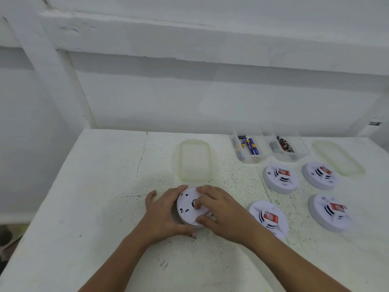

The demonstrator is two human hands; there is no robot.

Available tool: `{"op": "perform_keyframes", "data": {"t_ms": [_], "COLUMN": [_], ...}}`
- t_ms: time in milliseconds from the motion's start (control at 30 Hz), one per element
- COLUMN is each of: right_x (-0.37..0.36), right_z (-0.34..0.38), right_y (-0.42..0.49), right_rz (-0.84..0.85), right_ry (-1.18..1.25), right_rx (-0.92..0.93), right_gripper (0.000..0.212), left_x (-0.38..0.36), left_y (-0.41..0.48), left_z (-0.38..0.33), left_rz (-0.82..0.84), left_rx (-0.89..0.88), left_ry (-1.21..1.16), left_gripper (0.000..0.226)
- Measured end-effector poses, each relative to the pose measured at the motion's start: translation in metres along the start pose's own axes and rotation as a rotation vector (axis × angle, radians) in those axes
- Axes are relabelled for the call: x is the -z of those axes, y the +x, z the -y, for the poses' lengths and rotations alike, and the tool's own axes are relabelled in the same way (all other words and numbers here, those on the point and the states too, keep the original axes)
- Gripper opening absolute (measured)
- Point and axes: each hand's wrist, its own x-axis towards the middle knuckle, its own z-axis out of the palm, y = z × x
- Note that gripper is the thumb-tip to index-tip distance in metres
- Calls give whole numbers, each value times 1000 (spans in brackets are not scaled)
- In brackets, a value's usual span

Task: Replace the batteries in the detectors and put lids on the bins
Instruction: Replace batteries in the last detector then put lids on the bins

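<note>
Centrally, close to the near edge of the tabletop (94, 207), a round white detector (188, 207) is held with its flat underside turned up. Its left rim is gripped by the left hand (166, 213), whose fingers and thumb are curled round it. The right hand (221, 211) is laid over its right side with fingers bent onto the upturned face and the thumb at the near rim. Just beyond it, a translucent lid (194, 160) is seen lying flat. Toward the far right corner, two clear bins are set side by side, uncovered: the left bin (250, 161) holds blue batteries (251, 146), the right bin (303, 153) dark batteries (284, 144). A second lid (339, 158) is placed to their right. Four other detectors (281, 179), each marked with red on top, are spread along the right side.
</note>
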Motion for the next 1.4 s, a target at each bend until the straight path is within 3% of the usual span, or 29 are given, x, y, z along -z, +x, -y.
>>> {"op": "perform_keyframes", "data": {"t_ms": [200, 333, 400, 700, 1100, 1233, 1400], "right_x": [10, 13, -2, 4, 12, 24, 19], "right_z": [-1, 1, -3, -9, -17, -21, -24], "right_y": [9, 8, 13, 8, 14, 20, 20], "right_rz": [125, 193, 271, 302, 318, 381, 411], "right_ry": [-70, -88, -74, -40, 14, -73, -204], "right_rx": [53, 57, 44, 3, 36, 71, 197], "right_gripper": [27, 26, 32, 61, 58, 40, 34], "left_x": [-2, -3, -12, -10, -13, -12, -14], "left_y": [11, 10, 15, 23, 22, 22, 24], "left_z": [-4, -5, 10, 7, 9, 8, 4], "left_rz": [35, 19, 41, -11, -22, -12, -3], "left_rx": [-18, -40, -7, -67, -91, -91, -75], "left_ry": [50, 79, 73, 118, 66, 79, 128], "left_gripper": [129, 118, 118, 125, 106, 110, 120]}}
